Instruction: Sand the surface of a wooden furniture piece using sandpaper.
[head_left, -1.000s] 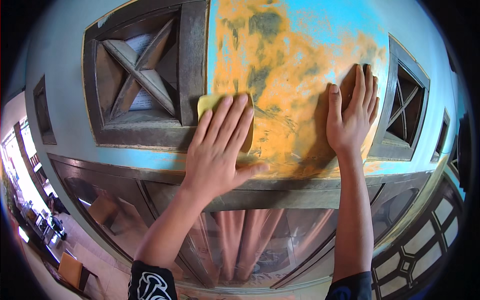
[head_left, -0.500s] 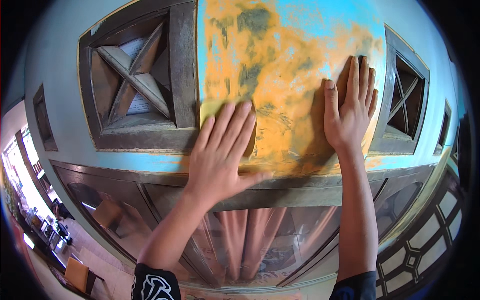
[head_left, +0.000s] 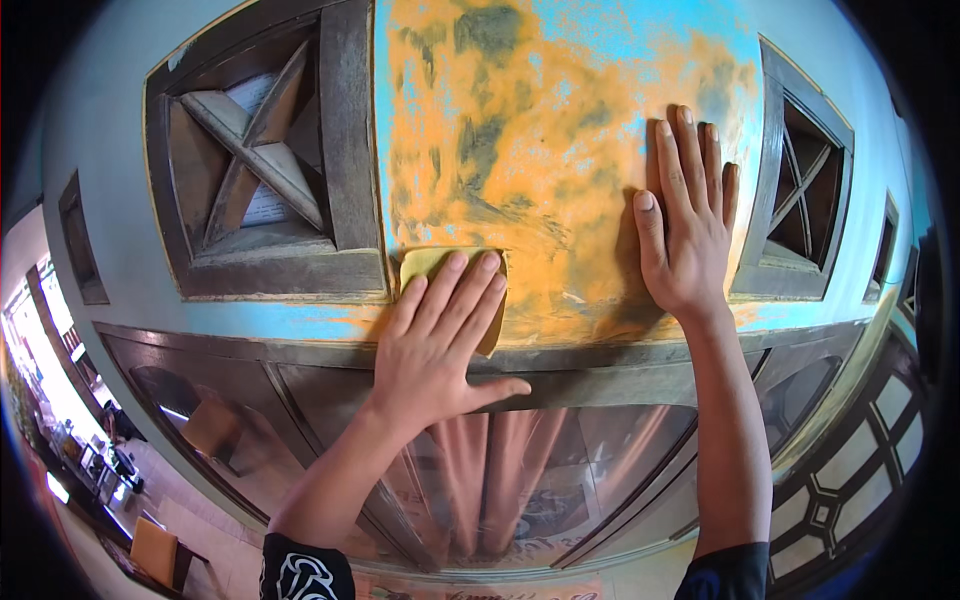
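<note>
A yellow sheet of sandpaper [head_left: 424, 262] lies against the wall panel [head_left: 570, 200], whose surface is patchy orange, bright blue and dark grey. With fingers stretched flat, my left hand [head_left: 430, 350] holds the sheet pressed to the panel's lower left; its thumb points right, over the dark wooden beam. Part of the sheet is hidden under the fingers. On the panel's right side, my right hand [head_left: 690, 235] rests open, fingers upward and a little apart, with nothing in it.
Dark wooden vents with crossed slats flank the panel, one at left [head_left: 255, 150] and one at right [head_left: 803, 190]. Below the wooden beam [head_left: 600, 380] are glass panes with a pinkish curtain [head_left: 500, 470] behind. A brown chair [head_left: 155, 550] stands on the floor at lower left.
My left hand and the sandpaper have moved down along the panel, close to the beam. My right hand has shifted slightly left and down. The view has moved a little.
</note>
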